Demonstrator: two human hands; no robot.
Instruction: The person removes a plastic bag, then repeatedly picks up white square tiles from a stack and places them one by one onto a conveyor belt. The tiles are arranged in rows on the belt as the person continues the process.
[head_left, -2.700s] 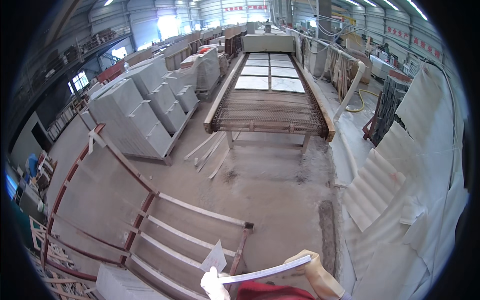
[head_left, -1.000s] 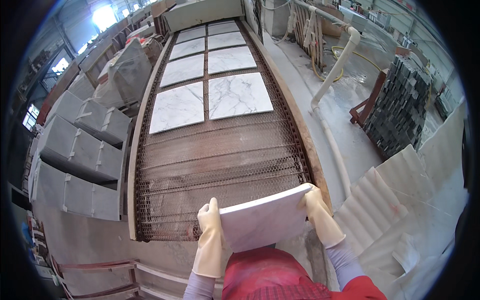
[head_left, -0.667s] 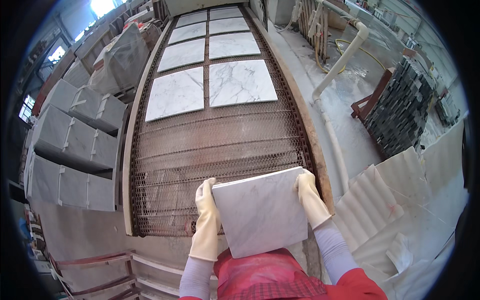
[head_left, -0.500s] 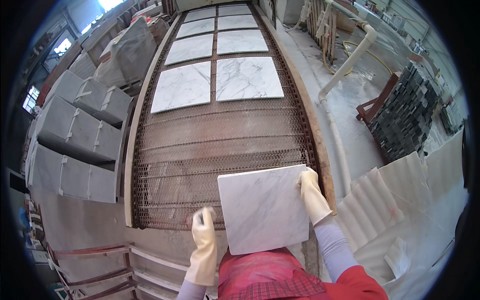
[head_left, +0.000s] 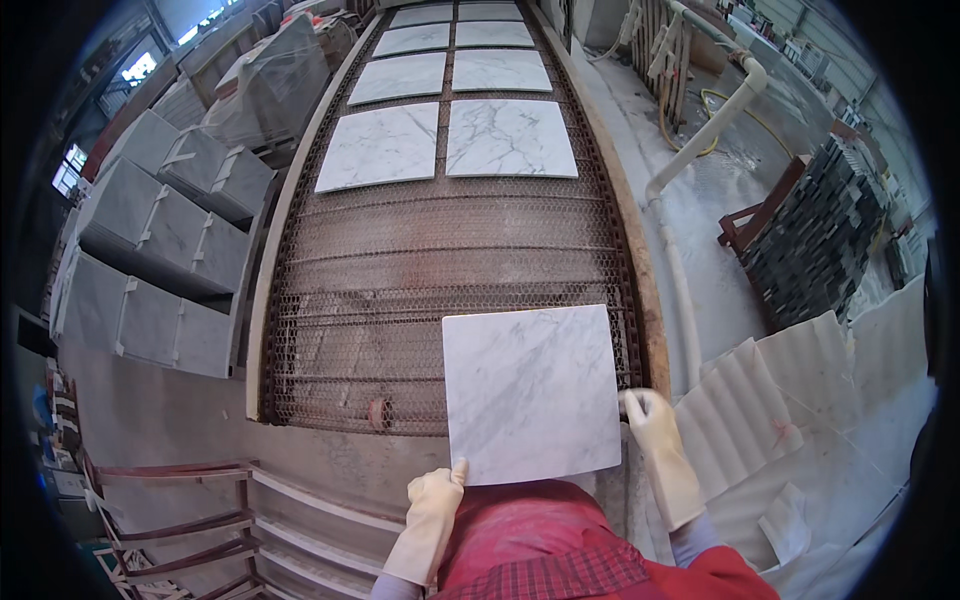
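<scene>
A square white marble tile [head_left: 532,392] with grey veins lies over the near end of the mesh conveyor belt [head_left: 400,265], its near edge reaching toward my body. My left hand [head_left: 432,505], in a cream rubber glove, grips its near left corner, thumb on top and fingers mostly hidden below. Close by the right edge is my right hand [head_left: 655,440], gloved alike. Its fingers are bent and slightly blurred, so whether they touch the tile is unclear. Farther up the belt, similar marble tiles [head_left: 512,138] lie flat in two columns.
Stacked pale slabs [head_left: 170,240] stand left of the belt. A reddish metal rack [head_left: 190,520] is at the lower left. To the right are a white pipe [head_left: 700,140], a pallet of dark stone strips [head_left: 820,235] and pale foam sheets [head_left: 750,400]. A raised rail [head_left: 645,290] edges the belt.
My left hand has come onto the tile's near left corner. My right hand has slid from the far right corner down beside the right edge. The tile now looks flatter, and the view has shifted.
</scene>
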